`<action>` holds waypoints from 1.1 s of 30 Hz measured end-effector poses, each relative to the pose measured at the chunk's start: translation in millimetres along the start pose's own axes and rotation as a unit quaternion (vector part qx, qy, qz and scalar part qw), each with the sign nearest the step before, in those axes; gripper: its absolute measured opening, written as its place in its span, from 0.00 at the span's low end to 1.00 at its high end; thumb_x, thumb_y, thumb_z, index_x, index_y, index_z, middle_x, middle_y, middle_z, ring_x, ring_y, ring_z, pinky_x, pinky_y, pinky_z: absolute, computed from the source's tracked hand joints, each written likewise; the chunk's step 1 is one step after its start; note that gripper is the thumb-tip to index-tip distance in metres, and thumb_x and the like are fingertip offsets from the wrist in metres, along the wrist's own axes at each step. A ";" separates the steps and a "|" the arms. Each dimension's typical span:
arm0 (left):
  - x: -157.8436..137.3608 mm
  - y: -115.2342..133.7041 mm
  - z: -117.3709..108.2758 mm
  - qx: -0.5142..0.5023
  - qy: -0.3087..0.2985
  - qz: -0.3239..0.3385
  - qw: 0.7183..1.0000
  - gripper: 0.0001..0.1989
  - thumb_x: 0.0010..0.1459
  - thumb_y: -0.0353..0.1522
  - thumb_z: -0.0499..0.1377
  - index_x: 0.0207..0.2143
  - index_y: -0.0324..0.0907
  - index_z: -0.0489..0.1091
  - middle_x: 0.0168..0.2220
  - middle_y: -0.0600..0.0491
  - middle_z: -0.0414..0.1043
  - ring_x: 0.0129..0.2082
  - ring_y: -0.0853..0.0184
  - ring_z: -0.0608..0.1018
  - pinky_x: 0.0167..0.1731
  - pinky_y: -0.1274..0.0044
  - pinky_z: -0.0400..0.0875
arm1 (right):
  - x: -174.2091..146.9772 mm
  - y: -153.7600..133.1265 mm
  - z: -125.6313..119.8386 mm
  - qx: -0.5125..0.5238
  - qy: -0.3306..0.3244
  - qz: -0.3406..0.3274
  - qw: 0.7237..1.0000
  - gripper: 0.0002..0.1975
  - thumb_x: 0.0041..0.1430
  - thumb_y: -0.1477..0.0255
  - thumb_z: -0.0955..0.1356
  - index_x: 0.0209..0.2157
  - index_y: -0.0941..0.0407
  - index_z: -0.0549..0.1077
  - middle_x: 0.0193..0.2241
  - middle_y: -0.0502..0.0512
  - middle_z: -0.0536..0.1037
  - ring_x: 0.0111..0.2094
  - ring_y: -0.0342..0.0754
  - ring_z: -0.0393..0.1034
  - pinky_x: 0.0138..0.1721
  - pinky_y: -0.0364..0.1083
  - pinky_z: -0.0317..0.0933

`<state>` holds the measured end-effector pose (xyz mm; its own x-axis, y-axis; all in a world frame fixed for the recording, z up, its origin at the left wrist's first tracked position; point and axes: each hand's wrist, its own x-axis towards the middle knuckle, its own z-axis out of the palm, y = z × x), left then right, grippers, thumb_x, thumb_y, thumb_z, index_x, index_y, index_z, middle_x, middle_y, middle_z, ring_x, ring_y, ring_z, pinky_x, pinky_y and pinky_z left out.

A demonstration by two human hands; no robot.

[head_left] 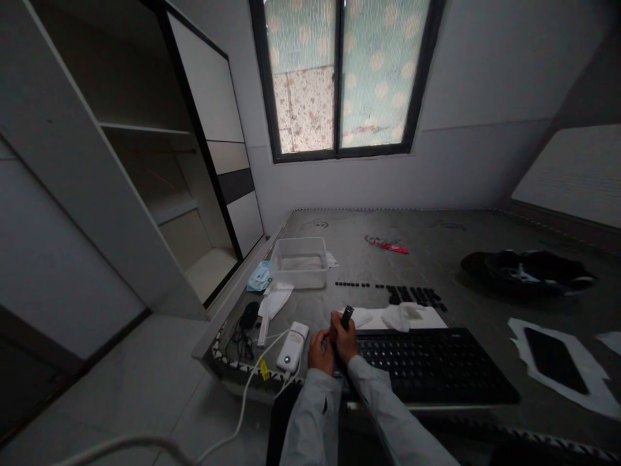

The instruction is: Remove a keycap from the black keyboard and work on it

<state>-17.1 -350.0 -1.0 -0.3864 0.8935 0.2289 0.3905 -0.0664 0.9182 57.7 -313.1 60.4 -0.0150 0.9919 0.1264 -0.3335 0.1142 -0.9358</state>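
While gripped, small black tool (346, 317) juts above right hand (345, 342)

Dim, underexposed room, daylight only through the window (342, 77), wide-angle bending at edges.

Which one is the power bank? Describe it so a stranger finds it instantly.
Start at the black keyboard along the table's near edge and move past its left end, beyond the hands. The power bank is the white slab with a lit dot and a white cable; nothing beside it glows.
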 end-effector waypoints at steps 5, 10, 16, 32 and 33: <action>-4.0 7.3 0.4 0.014 0.021 0.008 1.000 0.12 0.58 0.32 0.52 0.38 0.42 0.75 0.41 0.47 0.75 0.43 0.63 0.76 0.48 0.71 0.70 | -3.9 2.7 -1.7 -0.004 0.006 -0.016 1.000 0.25 0.49 0.48 0.69 0.16 0.53 0.61 0.11 0.42 0.55 0.15 0.39 0.47 0.17 0.43 0.45; -5.7 14.2 -2.0 0.021 0.022 0.011 0.999 0.11 0.58 0.33 0.53 0.35 0.42 0.75 0.39 0.48 0.75 0.41 0.63 0.76 0.47 0.70 0.70 | -7.3 3.8 -2.4 -0.014 0.028 -0.027 0.999 0.24 0.46 0.46 0.69 0.19 0.51 0.63 0.11 0.42 0.57 0.15 0.42 0.51 0.16 0.44 0.47; -3.4 8.0 -2.8 0.022 0.023 0.021 0.999 0.11 0.57 0.32 0.53 0.35 0.42 0.76 0.41 0.46 0.75 0.44 0.62 0.76 0.48 0.69 0.70 | -10.2 -0.6 -1.7 -0.045 0.032 -0.050 0.997 0.24 0.51 0.46 0.66 0.18 0.50 0.61 0.11 0.43 0.57 0.15 0.43 0.52 0.17 0.45 0.49; -18.2 33.9 -25.2 0.033 0.065 0.047 0.996 0.13 0.60 0.37 0.53 0.34 0.47 0.77 0.40 0.51 0.79 0.43 0.60 0.77 0.47 0.67 0.70 | -69.3 -76.7 -118.5 -0.439 -0.203 -0.295 0.824 0.12 0.53 0.68 0.72 0.17 0.52 0.73 0.16 0.51 0.73 0.20 0.44 0.65 0.26 0.45 0.53; -21.4 38.2 -26.5 0.044 0.064 0.047 0.996 0.13 0.61 0.37 0.52 0.35 0.47 0.77 0.38 0.52 0.79 0.41 0.60 0.78 0.46 0.67 0.71 | -81.2 -76.7 -137.0 -0.477 -0.208 -0.323 0.791 0.11 0.53 0.69 0.71 0.19 0.51 0.74 0.16 0.51 0.74 0.19 0.45 0.66 0.25 0.45 0.54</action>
<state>-16.1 -383.4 37.8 -0.4457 0.8207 0.3575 0.5001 -0.1030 0.8598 213.6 -394.7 76.8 -0.5065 0.6282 0.5906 0.4614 0.7762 -0.4297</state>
